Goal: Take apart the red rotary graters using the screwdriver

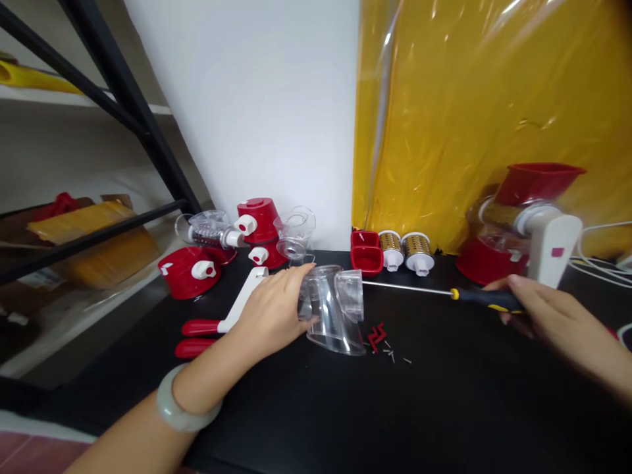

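My left hand point(270, 309) grips a clear plastic housing point(338, 309) lying on its side on the black table point(419, 408). My right hand point(548, 315) holds the black and yellow handle of a long screwdriver point(444, 293). The screwdriver's steel shaft runs left and its tip meets the side of the housing. Small red clips point(376, 336) and several tiny screws point(395, 355) lie just right of the housing. A pale bangle point(182, 405) sits on my left wrist.
Red bases, white knobs and clear housings point(237, 240) crowd the back left, with a white crank and red handles point(217, 326) near my left hand. A red tray point(366, 253) and two metal drums point(405, 250) stand at the wall. An assembled red grinder point(528, 224) stands at right before yellow plastic sheeting.
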{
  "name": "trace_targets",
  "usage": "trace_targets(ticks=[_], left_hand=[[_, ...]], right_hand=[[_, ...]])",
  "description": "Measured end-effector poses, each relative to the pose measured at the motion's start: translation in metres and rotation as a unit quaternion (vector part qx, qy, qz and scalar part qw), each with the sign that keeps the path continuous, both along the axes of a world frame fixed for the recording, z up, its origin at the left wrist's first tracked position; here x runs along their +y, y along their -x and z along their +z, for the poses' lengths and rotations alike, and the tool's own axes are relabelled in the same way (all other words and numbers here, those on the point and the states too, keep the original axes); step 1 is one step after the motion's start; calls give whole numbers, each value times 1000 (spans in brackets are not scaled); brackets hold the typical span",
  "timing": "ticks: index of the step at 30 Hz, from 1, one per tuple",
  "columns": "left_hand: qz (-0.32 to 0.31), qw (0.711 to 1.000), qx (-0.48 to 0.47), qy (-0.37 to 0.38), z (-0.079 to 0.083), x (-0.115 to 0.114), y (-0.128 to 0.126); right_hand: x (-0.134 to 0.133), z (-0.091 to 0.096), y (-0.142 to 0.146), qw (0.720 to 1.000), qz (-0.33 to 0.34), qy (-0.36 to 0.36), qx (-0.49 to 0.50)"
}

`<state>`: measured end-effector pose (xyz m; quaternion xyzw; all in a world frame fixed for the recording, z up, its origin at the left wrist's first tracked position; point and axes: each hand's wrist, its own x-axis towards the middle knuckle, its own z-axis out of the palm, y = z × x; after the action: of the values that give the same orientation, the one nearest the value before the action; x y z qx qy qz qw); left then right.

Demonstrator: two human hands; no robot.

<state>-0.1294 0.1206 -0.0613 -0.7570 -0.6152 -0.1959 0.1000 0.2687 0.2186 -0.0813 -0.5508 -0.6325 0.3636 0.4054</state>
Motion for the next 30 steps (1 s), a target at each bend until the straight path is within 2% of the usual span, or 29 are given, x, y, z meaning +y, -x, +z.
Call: trace_targets(ticks=[2, 4, 7, 9, 11, 13, 15, 16, 18, 20, 23, 25, 27, 29, 30], left_hand=[[4, 1000, 5, 5, -1, 1, 0], [8, 1000, 8, 4, -1, 1, -1], [6, 1000, 13, -6, 0, -1, -3], [0, 1000, 20, -16, 1, -2, -5], [-5, 999, 30, -26, 1, -4, -6], [-11, 999, 40, -32, 2, -5, -7], [-13, 998, 44, -30, 2, -5, -8], [-13, 999, 44, -28, 2, -5, -8], [-8, 999, 40, -28, 2, -5, -8], [-4, 999, 36, -32, 2, -5, -8], [-3, 999, 36, -35, 2, -6, -8], [-4, 998, 39, -39, 2, -6, -8], [-8, 998, 41, -40, 1, -7, -8], [-12, 998, 41, -39, 1, -7, -8], [-13, 998, 41, -39, 1, -7, -8]], right_hand=[[-3, 2, 1, 999, -13, -46, 20], [-7, 5, 5, 994, -9, -59, 88], [-11, 8, 10, 975, 5, -18, 224], [-9, 6, 11, 961, 21, 23, 275], [-4, 1, 10, 968, 26, 61, 244], [0, -3, 8, 988, 20, 80, 134], [1, -6, 6, 998, 10, 54, 41], [0, -5, 6, 999, 1, 33, 31], [-3, -2, 8, 996, -21, 2, 88], [-6, 1, 10, 981, -29, 6, 193], [-6, 1, 10, 951, -1, 29, 308], [-1, -4, 6, 955, 19, 51, 290], [3, -9, 1, 977, 18, 83, 193], [5, -11, -2, 991, -3, 77, 111], [5, -11, -2, 993, -15, 56, 101]])
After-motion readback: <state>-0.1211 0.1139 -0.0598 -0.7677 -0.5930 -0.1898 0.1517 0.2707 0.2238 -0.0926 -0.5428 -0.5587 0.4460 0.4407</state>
